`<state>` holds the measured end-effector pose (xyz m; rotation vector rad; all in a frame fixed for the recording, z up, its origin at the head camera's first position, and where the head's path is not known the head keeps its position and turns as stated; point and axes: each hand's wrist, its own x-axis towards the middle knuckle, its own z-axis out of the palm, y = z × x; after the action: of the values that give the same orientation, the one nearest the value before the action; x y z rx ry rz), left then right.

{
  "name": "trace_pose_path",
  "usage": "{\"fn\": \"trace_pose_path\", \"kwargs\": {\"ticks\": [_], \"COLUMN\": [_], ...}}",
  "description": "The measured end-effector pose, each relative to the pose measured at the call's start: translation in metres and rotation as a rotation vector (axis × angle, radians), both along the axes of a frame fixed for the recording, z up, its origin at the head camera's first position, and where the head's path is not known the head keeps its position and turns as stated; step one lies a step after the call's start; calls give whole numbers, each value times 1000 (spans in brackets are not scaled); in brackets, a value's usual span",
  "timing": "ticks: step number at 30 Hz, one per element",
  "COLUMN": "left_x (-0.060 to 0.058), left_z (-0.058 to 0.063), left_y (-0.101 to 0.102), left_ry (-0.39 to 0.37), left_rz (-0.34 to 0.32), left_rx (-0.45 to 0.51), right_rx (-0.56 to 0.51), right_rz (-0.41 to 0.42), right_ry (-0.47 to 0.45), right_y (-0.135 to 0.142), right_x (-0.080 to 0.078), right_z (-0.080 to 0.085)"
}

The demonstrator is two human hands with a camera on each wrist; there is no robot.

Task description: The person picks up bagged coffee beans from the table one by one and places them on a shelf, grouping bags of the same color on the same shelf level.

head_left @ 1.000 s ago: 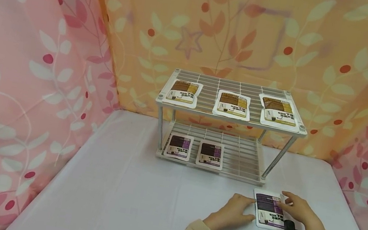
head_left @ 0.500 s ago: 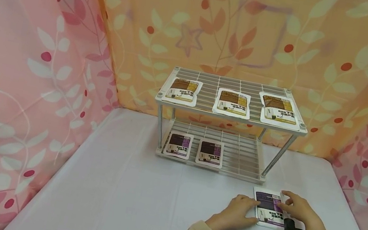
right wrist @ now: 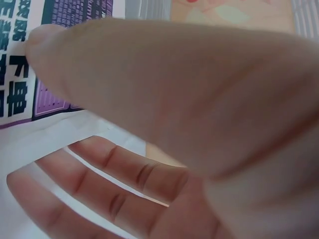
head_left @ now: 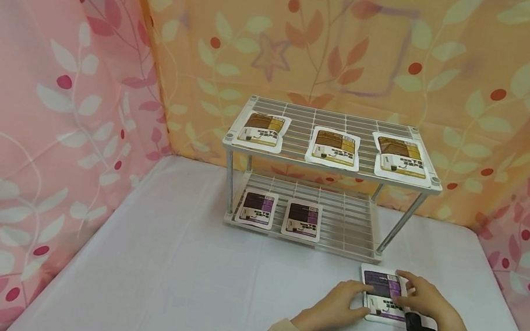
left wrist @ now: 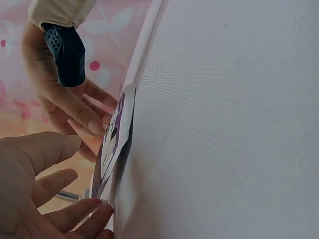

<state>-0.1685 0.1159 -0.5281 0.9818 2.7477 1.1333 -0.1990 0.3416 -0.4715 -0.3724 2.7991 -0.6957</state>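
Observation:
A flat white-edged pouch point(head_left: 382, 284) with a black and purple label lies on the white table at the right, in front of the rack. My right hand point(head_left: 429, 306) pinches its right side: in the right wrist view the thumb point(right wrist: 60, 55) lies over the printed face while the fingertips go under the edge. On the pouch's left side is my left hand point(head_left: 336, 307), fingers loosely extended, fingertips right at the edge. The left wrist view shows the pouch point(left wrist: 117, 132) edge-on, slightly tilted, between both hands.
A two-tier white rack point(head_left: 333, 170) stands behind the hands. Three brown and yellow pouches, one of them a middle pouch point(head_left: 334, 147), lie on top. Below lie two purple pouches, a left one point(head_left: 257, 209) and a right one point(head_left: 302, 220). Patterned curtains point(head_left: 212, 44) surround the table.
The pouch and my right hand have shifted slightly left. My left hand first moved in to the right against the pouch's left edge, then back a little left.

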Motion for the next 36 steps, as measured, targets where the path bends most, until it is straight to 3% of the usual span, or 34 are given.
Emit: {"fn": "trace_pose_path", "kwargs": {"ticks": [9,20,36], "left_x": [-2,-13,-25], "left_z": [2,3,14], "left_y": [-8,-19,-37], "left_ry": [-32,-147,-203], "left_rz": [45,138,201], "left_rx": [99,302,240], "right_rx": [-34,-100,-147], "right_rz": [52,32,-19], "right_ry": [90,97,154], "right_y": [-11,-30,-53], "right_x": [2,-2,-5], "right_z": [0,-3,-1]}}
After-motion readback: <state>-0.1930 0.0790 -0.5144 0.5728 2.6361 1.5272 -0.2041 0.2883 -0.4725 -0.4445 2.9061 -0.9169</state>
